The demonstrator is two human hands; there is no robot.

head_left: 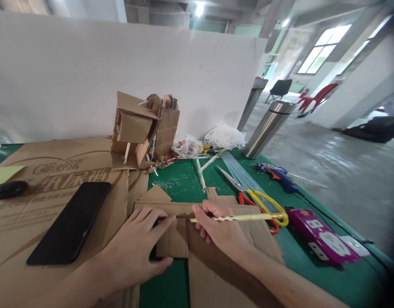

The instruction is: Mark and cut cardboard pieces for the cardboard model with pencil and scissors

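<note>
My right hand [216,226] is closed around a pale yellow pencil [242,217] with purple spots, which lies nearly level and points left. Its left end is over a small cardboard piece [173,239] and a narrow cardboard strip [184,209]. My left hand [135,244] rests with its fingers apart, its fingertips on the strip and its thumb near the small piece's lower edge. Under my right hand and forearm lies a larger cardboard sheet [213,273]. Scissors [245,190] with red and yellow handles lie just beyond the pencil's right end.
A black phone [71,222] lies on printed cardboard at left, near a black mouse [9,189]. A cardboard construction [135,128] stands at the back. To the right are a steel flask [269,128], a blue glue gun [283,177], clear sticks [245,171] and a purple case [322,235].
</note>
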